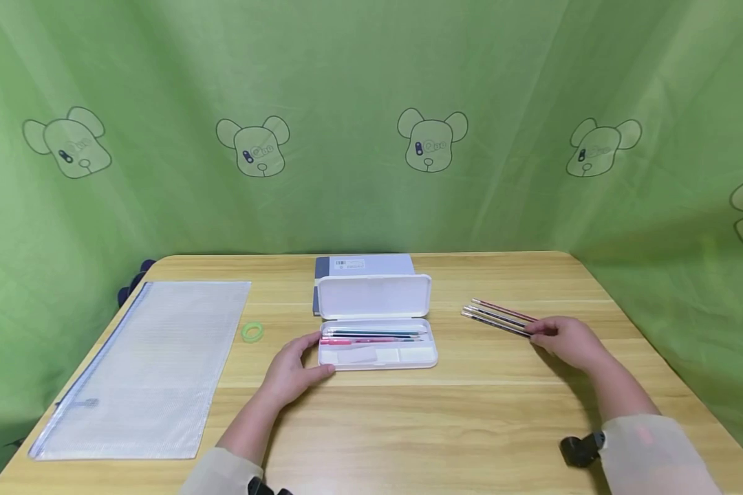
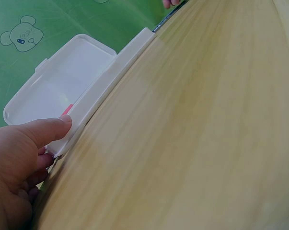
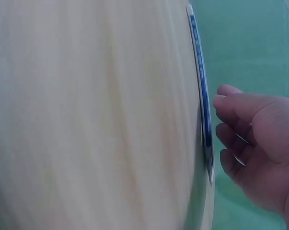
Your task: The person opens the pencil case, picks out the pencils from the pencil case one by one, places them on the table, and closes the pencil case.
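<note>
A white pencil case (image 1: pixel 374 297) stands with its lid up at the table's middle. Inside lie several pencils and a pinkish pen (image 1: pixel 340 342), with a pale flat block (image 1: pixel 356 355) in the front part. My left hand (image 1: pixel 292 371) grips the case's left end, thumb (image 2: pixel 63 122) at the front corner and fingers curled round the side. To the right, three pencils, one red (image 1: pixel 501 309) and two dark (image 1: pixel 494 321), lie slanted on the table. My right hand (image 1: pixel 566 340) hovers at their near ends, fingers loosely bent; the right wrist view shows a gap between fingertips and a blue pencil (image 3: pixel 202 72).
A translucent mesh zip bag (image 1: pixel 142 371) lies flat on the left of the table. Between it and the case is a green ring (image 1: pixel 252 323). A notebook (image 1: pixel 371 264) lies behind the raised lid. Green curtain (image 1: pixel 347 206) surrounds the back and sides.
</note>
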A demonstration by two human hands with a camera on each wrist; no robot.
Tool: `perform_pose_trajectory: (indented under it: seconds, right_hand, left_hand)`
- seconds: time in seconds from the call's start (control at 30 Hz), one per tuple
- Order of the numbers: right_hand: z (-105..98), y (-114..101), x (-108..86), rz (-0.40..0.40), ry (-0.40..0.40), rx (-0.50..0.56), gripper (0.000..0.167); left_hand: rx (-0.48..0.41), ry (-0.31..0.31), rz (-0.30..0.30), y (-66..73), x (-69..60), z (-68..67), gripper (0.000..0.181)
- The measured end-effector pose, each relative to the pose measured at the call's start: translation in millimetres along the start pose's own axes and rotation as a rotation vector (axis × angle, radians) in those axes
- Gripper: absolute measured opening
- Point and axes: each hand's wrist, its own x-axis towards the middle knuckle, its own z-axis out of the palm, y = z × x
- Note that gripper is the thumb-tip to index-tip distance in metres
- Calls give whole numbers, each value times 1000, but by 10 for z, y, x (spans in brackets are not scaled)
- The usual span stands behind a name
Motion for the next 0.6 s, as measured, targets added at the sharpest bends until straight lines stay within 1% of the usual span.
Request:
perform_pose_trajectory:
  seconds: [0.27, 0.43, 0.6]
  right_hand:
    - [121, -313, 26, -68, 27, 47, 29]
    - [205, -549, 74, -101, 7, 90, 30]
    - [304, -786, 145, -153, -13, 122, 26]
  left_hand:
    - [9, 7, 2, -13, 6, 3, 71]
    - [11, 10, 10, -19, 12, 9, 71]
    - [9, 9, 11, -19, 17, 7, 71]
